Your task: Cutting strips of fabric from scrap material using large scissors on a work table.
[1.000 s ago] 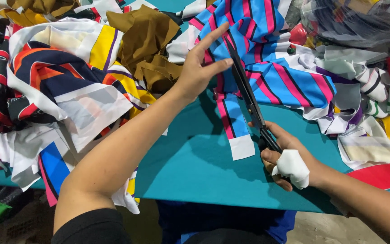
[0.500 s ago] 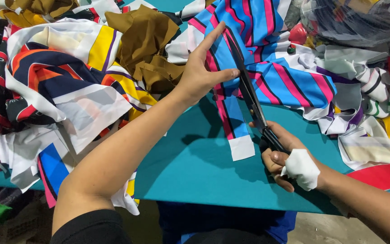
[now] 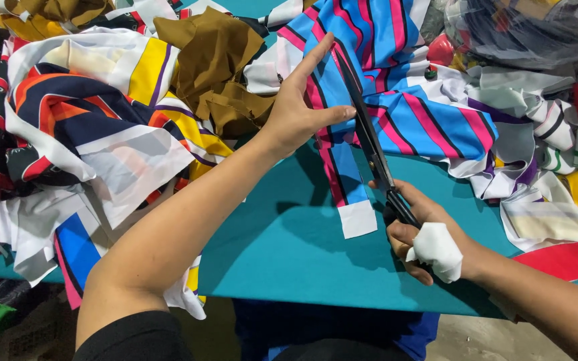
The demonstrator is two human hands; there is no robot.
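My right hand [image 3: 429,234], with a white cloth wrapped around part of it, grips the handles of long black scissors [image 3: 368,137]. The blades lie along a blue, pink and black striped fabric [image 3: 396,100] that ends in a white cuff [image 3: 357,218]. My left hand [image 3: 299,107] lies flat on the striped fabric just left of the blades, fingers spread and thumb pointing at the scissors. The fabric rests on a teal table top [image 3: 289,247].
A heap of white, navy, orange and yellow cloth [image 3: 88,134] fills the left side. Brown cloth [image 3: 215,63] lies at the top middle. White, purple and yellow striped pieces [image 3: 550,154] and a red strip [image 3: 570,257] pile at the right. The table's front edge runs near me.
The scissors' blades have slid further up along the striped fabric. My left hand has stayed pressed on the cloth beside them.
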